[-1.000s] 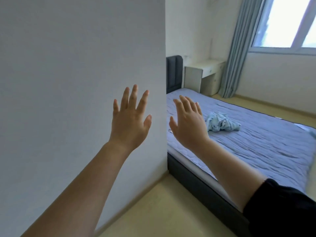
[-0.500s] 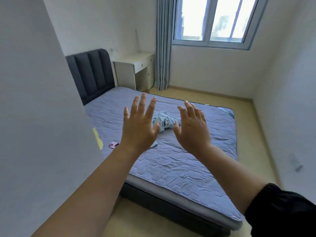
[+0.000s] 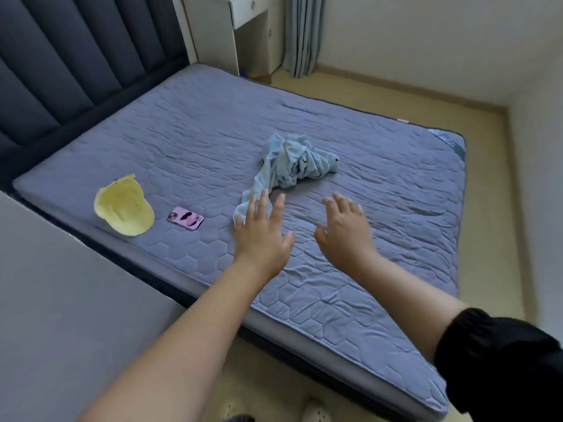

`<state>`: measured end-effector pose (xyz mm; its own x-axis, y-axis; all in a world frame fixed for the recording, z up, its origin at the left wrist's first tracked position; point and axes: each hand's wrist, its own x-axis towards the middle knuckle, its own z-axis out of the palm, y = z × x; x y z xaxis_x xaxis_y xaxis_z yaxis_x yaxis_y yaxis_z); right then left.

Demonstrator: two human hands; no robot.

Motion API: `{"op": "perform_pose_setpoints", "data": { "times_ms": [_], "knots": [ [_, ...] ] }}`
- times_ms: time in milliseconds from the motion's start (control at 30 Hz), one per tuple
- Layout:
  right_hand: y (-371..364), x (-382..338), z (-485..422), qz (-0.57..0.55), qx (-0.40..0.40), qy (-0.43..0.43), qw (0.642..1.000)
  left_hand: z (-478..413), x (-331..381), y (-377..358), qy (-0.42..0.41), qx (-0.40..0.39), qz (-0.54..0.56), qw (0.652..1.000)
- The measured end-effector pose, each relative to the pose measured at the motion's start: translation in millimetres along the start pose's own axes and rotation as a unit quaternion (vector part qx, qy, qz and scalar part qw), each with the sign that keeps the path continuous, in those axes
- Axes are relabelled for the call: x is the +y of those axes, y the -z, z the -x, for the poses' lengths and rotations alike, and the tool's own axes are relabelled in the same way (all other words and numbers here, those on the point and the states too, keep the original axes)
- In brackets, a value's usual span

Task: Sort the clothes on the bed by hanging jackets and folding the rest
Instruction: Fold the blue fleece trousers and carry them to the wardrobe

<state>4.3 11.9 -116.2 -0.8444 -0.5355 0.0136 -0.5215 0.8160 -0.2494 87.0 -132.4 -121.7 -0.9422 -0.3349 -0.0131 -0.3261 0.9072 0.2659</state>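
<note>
As the blue garment (image 3: pixel 292 162) lies crumpled on the bed (image 3: pixel 335 300), the left hand (image 3: pixel 262 236) and right hand (image 3: pixel 344 229) are held spread, empty.

One bed (image 3: pixel 380 193) held one crumpled light-blue garment (image 3: pixel 292 161), one yellow cap (image 3: pixel 123 205) and one pink phone (image 3: pixel 185 218). Two hands showed: left hand (image 3: pixel 263 236), right hand (image 3: pixel 345 229).

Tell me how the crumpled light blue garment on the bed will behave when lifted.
The light blue garment lies bunched in soft folds with a tail trailing toward the left hand, so it is probably floppy and will drape and unfurl. It looks thin, so likely light. On the quilted bed it should drag, not roll.
</note>
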Motion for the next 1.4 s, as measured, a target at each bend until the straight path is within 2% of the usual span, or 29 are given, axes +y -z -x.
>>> {"op": "perform_pose_setpoints", "data": {
  "times_ms": [133,233,300,333,400,433,467,567,733,800,867,933,967,1000,1033,1067,1100,1133,1167,1200,1300,1400],
  "knots": [
    [-77,3,-51,0.013,-0.063,0.004,0.998,-44,-49,-70,0.042,-0.074,0.037,0.996],
    [-144,5,-87,0.036,-0.103,0.008,0.994,-72,-99,-125,0.116,-0.140,0.127,0.975],
    [-186,4,-111,0.039,-0.129,-0.010,0.991,-92,-133,-162,0.209,-0.204,0.237,0.927],
    [-205,2,-122,0.037,-0.139,-0.023,0.989,-100,-149,-178,0.276,-0.234,0.303,0.882],
    [-243,-1,-144,0.036,-0.162,-0.045,0.985,-119,-182,-208,0.412,-0.267,0.424,0.761],
    [-262,-3,-154,0.039,-0.175,-0.052,0.983,-129,-198,-222,0.457,-0.269,0.460,0.712],
    [-280,-4,-164,0.041,-0.188,-0.057,0.980,-140,-213,-235,0.478,-0.267,0.476,0.688],
    [-331,-6,-189,0.039,-0.216,-0.082,0.972,-184,-254,-273,0.491,-0.242,0.485,0.682],
    [-390,0,-217,0.049,-0.239,-0.097,0.965,-255,-287,-336,0.511,-0.233,0.527,0.638],
    [-404,8,-225,0.045,-0.231,-0.103,0.967,-279,-292,-359,0.519,-0.213,0.572,0.598],
    [-413,15,-230,0.027,-0.227,-0.113,0.967,-299,-295,-376,0.528,-0.179,0.630,0.540],
    [-420,17,-230,-0.005,-0.225,-0.126,0.966,-313,-298,-389,0.538,-0.141,0.661,0.504],
    [-424,17,-228,-0.024,-0.227,-0.133,0.964,-317,-300,-394,0.542,-0.122,0.653,0.515],
    [-427,18,-225,-0.041,-0.229,-0.139,0.963,-319,-301,-398,0.537,-0.106,0.624,0.557],
    [-430,19,-221,-0.056,-0.226,-0.148,0.961,-319,-302,-401,0.510,-0.096,0.575,0.633],
    [-431,21,-217,-0.069,-0.219,-0.160,0.960,-318,-300,-402,0.457,-0.100,0.507,0.724],
    [-432,23,-215,-0.079,-0.209,-0.174,0.959,-316,-296,-398,0.383,-0.122,0.443,0.801],
    [-430,25,-214,-0.084,-0.197,-0.183,0.960,-313,-289,-391,0.305,-0.161,0.398,0.850],
    [-428,27,-214,-0.089,-0.186,-0.182,0.961,-310,-283,-382,0.235,-0.216,0.381,0.868],
    [-424,28,-216,-0.093,-0.182,-0.173,0.963,-308,-277,-371,0.182,-0.276,0.391,0.859],
    [-410,25,-228,-0.084,-0.199,-0.114,0.970,-304,-261,-328,0.047,-0.419,0.409,0.809],
    [-394,21,-252,-0.060,-0.175,-0.042,0.982,-298,-243,-288,-0.034,-0.536,0.387,0.749]
  ]
}}
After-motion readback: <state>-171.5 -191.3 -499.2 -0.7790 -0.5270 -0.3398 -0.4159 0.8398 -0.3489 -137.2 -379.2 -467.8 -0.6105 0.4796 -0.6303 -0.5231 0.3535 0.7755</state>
